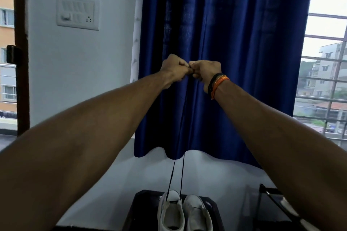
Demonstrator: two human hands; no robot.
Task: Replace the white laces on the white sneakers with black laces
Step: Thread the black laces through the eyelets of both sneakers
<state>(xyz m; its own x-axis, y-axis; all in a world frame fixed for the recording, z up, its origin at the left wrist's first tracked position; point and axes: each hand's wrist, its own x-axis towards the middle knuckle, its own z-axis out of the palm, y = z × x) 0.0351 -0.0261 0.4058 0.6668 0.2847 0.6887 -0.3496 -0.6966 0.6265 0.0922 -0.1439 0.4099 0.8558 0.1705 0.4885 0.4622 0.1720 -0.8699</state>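
Two white sneakers stand side by side on a dark table (137, 210) at the bottom centre. A black lace (177, 174) rises in two strands from the toe end of the left sneaker (170, 212) up to my raised hands. My left hand (173, 68) and my right hand (205, 70) are held together high in front of the blue curtain, each pinching a lace end. The two strands are pulled taut. The right sneaker (197, 214) shows no lace that I can make out.
A blue curtain (225, 62) hangs behind the hands, over a white wall. A switch panel (78, 14) is on the wall at the left. A barred window (326, 80) lies to the right. A dark rack (272, 199) stands at the lower right.
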